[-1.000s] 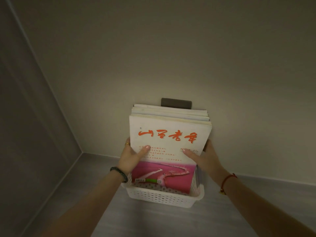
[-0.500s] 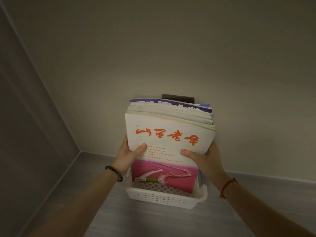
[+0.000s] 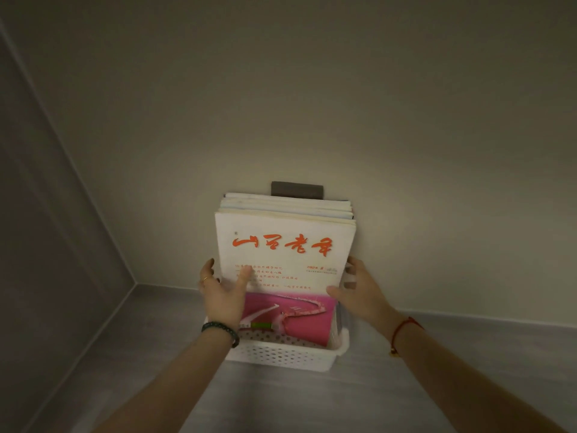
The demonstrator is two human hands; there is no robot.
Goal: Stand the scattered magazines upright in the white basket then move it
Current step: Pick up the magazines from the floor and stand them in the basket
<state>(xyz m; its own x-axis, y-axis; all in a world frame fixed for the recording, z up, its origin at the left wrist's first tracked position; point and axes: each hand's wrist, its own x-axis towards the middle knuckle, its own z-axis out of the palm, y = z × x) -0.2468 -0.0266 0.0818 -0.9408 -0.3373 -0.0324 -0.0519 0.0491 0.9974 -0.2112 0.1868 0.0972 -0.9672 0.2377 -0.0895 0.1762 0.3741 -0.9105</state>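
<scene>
magazines stand upright in the white basket, which now sits on the grey floor against the wall, so the move looks basically done. half a second ago both hands gripped the stack. now the left hand at 9 o'clock and the right hand at 3 o'clock are open, fingers spread, barely touching the cover edges.

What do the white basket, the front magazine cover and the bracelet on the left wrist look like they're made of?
White basket: probably moulded plastic, matte, with a regular grid of punched holes. Front magazine: paper, soft-edged; its finish is unclear in this dim light. Bracelet: dark round beads, slightly glossy, possibly stone or glass.
</scene>
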